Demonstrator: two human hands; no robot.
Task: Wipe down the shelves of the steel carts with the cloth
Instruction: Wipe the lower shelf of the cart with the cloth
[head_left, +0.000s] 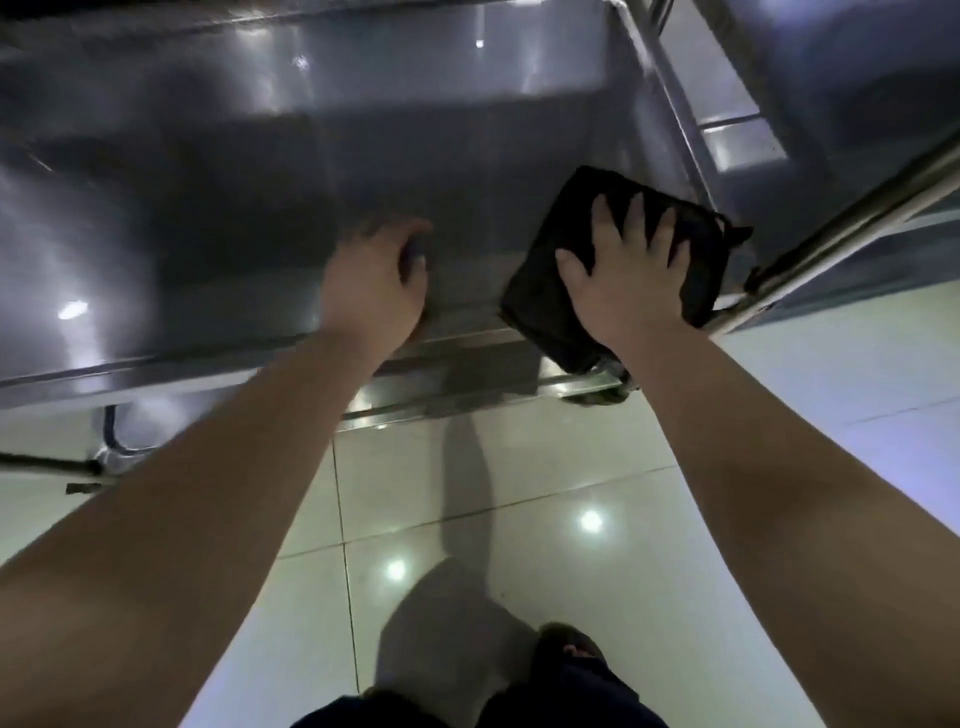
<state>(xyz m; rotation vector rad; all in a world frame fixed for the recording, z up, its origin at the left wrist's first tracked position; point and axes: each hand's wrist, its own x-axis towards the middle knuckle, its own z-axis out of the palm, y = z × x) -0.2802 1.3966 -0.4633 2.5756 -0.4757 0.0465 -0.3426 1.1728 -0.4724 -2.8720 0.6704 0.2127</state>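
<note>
Dark cloth lay on the near right corner of the steel cart shelf, beside the slanting rail; right hand pressed it flat, fingers straight and spread; left hand rested near the shelf's front edge, blurred; its grip could not be told.

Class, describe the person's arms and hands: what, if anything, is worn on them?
The left arm and right arm are bare, with no sleeves in view. The left hand and right hand wear no gloves, and no watch or bracelet shows. The left hand is blurred, so rings cannot be ruled out.
</note>
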